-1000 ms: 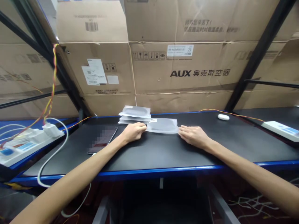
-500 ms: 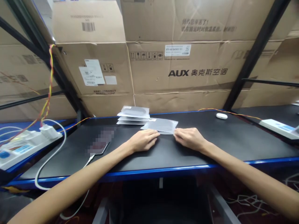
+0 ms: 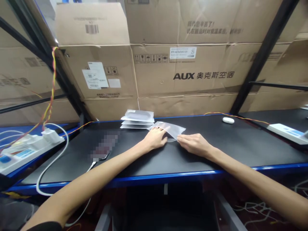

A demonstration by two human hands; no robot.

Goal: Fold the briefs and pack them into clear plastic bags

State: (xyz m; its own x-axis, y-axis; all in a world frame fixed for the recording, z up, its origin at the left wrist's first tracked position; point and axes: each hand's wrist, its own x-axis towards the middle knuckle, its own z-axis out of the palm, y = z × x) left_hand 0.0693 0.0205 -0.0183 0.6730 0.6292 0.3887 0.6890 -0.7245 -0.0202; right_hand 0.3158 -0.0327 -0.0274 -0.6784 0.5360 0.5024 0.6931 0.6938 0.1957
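Observation:
A translucent white sleeve [image 3: 174, 129] lies in front of me on the black table, its right part lifted and bent. My right hand [image 3: 192, 143] pinches its near right corner between closed fingers. My left hand [image 3: 156, 138] rests on its left part with fingers spread, the fingertips partly covered by the sleeve or lying against it. Just behind and to the left is a stack of similar sleeves [image 3: 138, 117], the top one with a small white label.
The black table [image 3: 134, 163] has a blue edge. A phone [image 3: 106, 147] with a white cable lies left. A small white case [image 3: 228, 120] sits at the back right. Power strips [image 3: 286, 132] stand on both sides. Cardboard [image 3: 192, 86] walls the back.
My left hand has moved forward and its fingers have spread onto the sleeve. The sleeve's right part has risen and bent, with my right hand at its corner.

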